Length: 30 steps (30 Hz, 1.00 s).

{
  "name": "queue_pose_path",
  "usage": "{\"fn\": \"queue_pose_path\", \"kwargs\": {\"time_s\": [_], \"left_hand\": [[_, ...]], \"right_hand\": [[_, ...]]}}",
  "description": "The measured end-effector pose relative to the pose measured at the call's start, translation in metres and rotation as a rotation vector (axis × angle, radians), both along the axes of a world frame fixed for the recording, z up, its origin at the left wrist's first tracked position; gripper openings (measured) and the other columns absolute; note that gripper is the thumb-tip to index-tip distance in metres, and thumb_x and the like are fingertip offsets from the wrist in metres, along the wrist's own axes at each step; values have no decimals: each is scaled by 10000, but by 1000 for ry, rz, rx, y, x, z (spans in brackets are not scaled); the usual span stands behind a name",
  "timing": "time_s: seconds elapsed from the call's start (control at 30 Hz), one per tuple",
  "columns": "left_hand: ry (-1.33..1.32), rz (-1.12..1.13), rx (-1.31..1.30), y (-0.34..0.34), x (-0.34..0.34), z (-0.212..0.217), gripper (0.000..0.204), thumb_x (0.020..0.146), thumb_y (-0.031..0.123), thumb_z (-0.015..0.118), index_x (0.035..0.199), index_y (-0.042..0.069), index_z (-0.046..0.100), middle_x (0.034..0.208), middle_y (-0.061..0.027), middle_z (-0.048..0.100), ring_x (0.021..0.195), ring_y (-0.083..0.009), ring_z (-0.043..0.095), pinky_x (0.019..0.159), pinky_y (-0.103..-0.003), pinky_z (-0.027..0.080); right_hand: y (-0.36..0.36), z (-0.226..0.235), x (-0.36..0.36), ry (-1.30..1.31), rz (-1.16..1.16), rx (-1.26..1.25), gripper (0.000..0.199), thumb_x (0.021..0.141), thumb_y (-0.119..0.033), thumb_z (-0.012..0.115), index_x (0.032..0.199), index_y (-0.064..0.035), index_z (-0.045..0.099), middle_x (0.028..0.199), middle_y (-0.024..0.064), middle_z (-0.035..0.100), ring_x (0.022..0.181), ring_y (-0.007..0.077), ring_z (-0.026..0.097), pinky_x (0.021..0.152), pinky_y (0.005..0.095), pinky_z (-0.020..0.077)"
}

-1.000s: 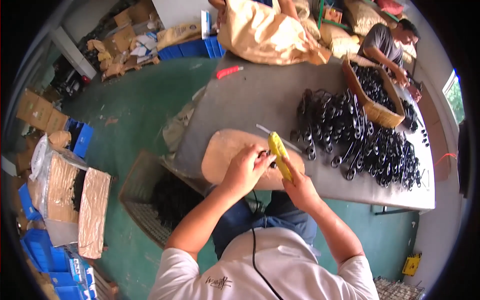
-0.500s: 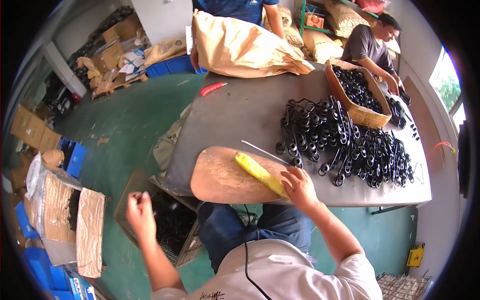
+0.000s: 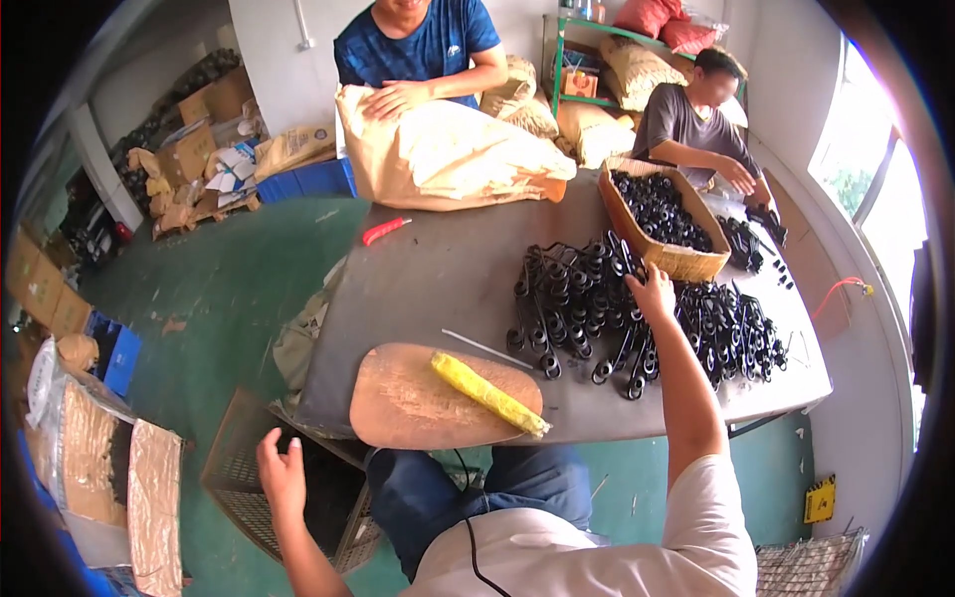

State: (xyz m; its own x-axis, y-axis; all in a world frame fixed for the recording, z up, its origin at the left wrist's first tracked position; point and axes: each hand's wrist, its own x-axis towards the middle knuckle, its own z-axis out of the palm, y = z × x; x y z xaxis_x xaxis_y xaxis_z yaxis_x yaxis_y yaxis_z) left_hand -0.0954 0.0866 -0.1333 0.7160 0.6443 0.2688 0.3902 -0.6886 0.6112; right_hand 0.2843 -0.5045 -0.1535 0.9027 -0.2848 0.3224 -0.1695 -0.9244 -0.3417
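Observation:
My right hand (image 3: 654,297) reaches over the far edge of a heap of black metal hooks or brackets with round ends (image 3: 567,289), fingers apart, at the parts beside the carton. Whether it touches one is hard to make out. To the left, off the table, my left hand (image 3: 283,478) hangs open above a brown plastic crate (image 3: 239,438) with dark contents. On the table's near edge lies a rounded brown board (image 3: 393,398). A yellow wrapped stick or roll (image 3: 487,394) rests across it, and a thin pale rod (image 3: 487,348) lies just beyond.
An open carton of small black parts (image 3: 686,259) stands behind the heap. A large paper sack (image 3: 448,159), held by a person opposite, covers the far edge near a red-handled knife (image 3: 386,230). Another person handles black parts at the far right. Boxes (image 3: 154,497) stand on the left floor.
My right hand has moved from the yellow roll forward to the black heap. My left hand's fingers have opened above the crate. The person opposite now rests a hand on the sack.

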Motion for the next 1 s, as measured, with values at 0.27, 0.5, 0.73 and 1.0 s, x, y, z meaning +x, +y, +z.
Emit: {"fn": "queue_pose_path", "kwargs": {"time_s": [0.27, 0.5, 0.73, 1.0], "left_hand": [[-30, -347, -110, -59, 35, 6, 408, 893, 118, 692, 1266, 29, 553, 1180, -131, 572, 731, -184, 536, 768, -332, 505], [-28, -371, -125, -55, 31, 2, 400, 892, 104, 691, 1260, 25, 556, 1187, -126, 576, 749, -184, 545, 791, -328, 509], [-111, -469, -193, -85, 60, 7, 382, 902, 117, 699, 1258, 38, 583, 1090, -89, 612, 779, -151, 578, 769, -309, 512], [-161, -996, -810, -161, 93, 40, 662, 999, 308, 606, 1501, 7, 298, 1367, -136, 515, 985, -109, 546, 852, -253, 480]], "right_hand": [[2, 24, 4, 152, 58, 28, 721, 814, -522, 697, 1355, -71, 543, 1278, 152, 613, 1233, 312, 552, 1058, 428, 418], [-5, 18, -34, -487, 122, 104, 564, 774, -316, 792, 1203, 2, 609, 1163, 172, 649, 1122, 341, 592, 983, 422, 465], [9, 71, -67, -640, 325, 811, 446, 902, -204, 717, 1233, 42, 548, 1046, 75, 628, 925, 135, 567, 871, 281, 469], [176, 71, -218, -434, 914, 300, 574, 648, -169, 827, 1159, -64, 586, 970, 92, 624, 828, 261, 585, 798, 423, 435]]}}
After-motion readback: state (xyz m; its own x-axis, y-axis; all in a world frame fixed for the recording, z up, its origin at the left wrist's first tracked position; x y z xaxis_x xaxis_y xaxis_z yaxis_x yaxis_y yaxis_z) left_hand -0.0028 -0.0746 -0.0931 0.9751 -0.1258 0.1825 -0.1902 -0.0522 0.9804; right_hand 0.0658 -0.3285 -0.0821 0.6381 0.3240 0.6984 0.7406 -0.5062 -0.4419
